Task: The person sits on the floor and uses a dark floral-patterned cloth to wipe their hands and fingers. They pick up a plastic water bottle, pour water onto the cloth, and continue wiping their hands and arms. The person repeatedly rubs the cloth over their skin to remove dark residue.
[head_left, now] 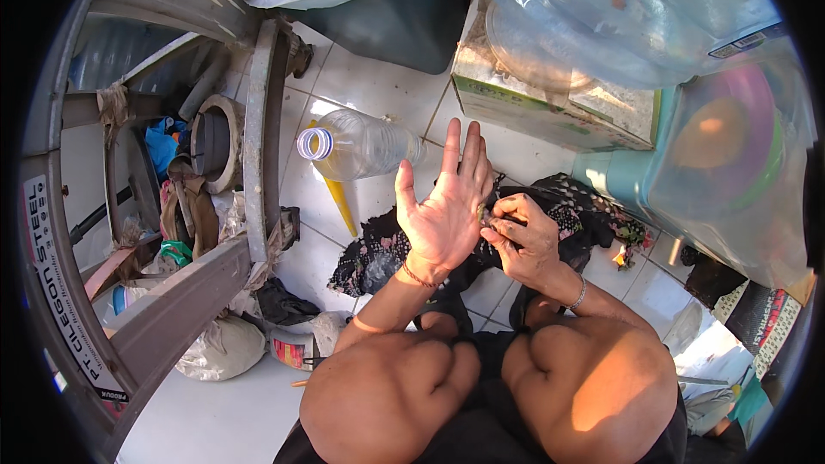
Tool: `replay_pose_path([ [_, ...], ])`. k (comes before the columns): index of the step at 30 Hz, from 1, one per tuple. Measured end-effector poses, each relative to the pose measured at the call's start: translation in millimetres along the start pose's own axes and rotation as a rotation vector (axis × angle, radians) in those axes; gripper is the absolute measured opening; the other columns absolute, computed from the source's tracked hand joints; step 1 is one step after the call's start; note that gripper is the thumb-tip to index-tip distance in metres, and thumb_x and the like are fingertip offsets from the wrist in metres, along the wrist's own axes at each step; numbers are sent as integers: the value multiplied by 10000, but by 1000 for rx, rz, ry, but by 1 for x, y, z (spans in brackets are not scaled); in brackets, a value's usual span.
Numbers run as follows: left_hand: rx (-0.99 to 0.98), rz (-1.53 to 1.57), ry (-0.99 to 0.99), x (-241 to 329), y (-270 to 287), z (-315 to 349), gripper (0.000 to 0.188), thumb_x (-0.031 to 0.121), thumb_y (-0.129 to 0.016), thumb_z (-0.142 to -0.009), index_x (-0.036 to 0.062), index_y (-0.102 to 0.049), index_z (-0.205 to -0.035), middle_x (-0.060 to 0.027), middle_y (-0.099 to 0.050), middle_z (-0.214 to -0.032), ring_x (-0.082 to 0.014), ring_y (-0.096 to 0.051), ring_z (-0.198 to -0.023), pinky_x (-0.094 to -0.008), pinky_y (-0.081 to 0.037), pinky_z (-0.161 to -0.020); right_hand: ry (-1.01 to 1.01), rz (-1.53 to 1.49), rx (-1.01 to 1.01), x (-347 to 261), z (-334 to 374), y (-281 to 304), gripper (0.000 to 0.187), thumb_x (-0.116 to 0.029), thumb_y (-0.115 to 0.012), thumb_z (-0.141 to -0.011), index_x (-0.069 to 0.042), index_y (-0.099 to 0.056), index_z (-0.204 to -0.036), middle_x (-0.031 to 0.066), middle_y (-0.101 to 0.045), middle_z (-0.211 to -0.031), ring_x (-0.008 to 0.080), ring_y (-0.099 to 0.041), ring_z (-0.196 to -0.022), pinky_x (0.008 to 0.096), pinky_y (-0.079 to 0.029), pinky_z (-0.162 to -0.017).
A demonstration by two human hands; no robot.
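The left hand (443, 216) is facing up, grip spread; the right hand (526, 239) is apparently pinching a small yellow-green scrap (482, 210) at the other's right edge, this picking next needing steadiness

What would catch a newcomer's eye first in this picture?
First, the open, raised left hand at the centre, the right hand close at its outer edge. Then a clear, uncapped bottle beyond them to the left, and dark floral cloth on the white tiles below.
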State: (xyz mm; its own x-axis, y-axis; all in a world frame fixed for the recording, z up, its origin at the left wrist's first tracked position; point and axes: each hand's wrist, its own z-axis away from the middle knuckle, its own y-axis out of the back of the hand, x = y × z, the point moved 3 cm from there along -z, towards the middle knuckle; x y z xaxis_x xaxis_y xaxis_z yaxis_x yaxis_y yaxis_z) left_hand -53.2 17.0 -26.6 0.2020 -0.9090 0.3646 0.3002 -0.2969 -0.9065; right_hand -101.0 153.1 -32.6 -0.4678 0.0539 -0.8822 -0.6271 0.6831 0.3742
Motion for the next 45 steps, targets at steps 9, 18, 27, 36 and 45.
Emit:
replay_pose_path([
  [9,24,220,95,-7,-14,5,971,748,-313,-954,79,-166,-1642,-24,-154,-1717,-234,-164,-1556,-437,-121,-1275,-14,99,174,2,-34,-3,256,-18,-771,-849,-5,-753,-1104,155,-676,-1035,310,-681,-921,362,-555,-802],
  [18,104,375,141,-13,13,12,975,733,-341,-963,28,-201,-1620,-161,-182,-1691,-279,-187,-1550,-408,-163,-1274,-43,114,129,2,-15,10,199,-47,-791,-824,-18,-775,-1020,100,-684,-1026,242,-664,-853,328,-544,-730],
  [27,23,91,128,-12,-1,10,962,798,-332,-924,214,-127,-1661,-155,-106,-1711,-332,-227,-1538,-433,-202,-1253,-137,67,185,7,-23,3,161,31,-746,-859,37,-730,-1019,146,-656,-974,289,-685,-839,358,-556,-716],
  [36,42,309,188,-20,-2,13,991,749,-330,-954,46,-168,-1632,-164,-143,-1702,-297,-247,-1533,-402,-166,-1273,-224,145,249,18,-41,16,143,-69,-696,-944,61,-735,-988,157,-680,-961,278,-691,-814,329,-542,-729],
  [45,16,-55,160,-19,-7,12,1038,766,-286,-949,8,-96,-1631,-140,-100,-1713,-281,-199,-1551,-435,-138,-1274,-163,194,319,13,-40,8,154,-22,-765,-869,17,-737,-1015,134,-691,-938,268,-710,-781,335,-563,-683],
])
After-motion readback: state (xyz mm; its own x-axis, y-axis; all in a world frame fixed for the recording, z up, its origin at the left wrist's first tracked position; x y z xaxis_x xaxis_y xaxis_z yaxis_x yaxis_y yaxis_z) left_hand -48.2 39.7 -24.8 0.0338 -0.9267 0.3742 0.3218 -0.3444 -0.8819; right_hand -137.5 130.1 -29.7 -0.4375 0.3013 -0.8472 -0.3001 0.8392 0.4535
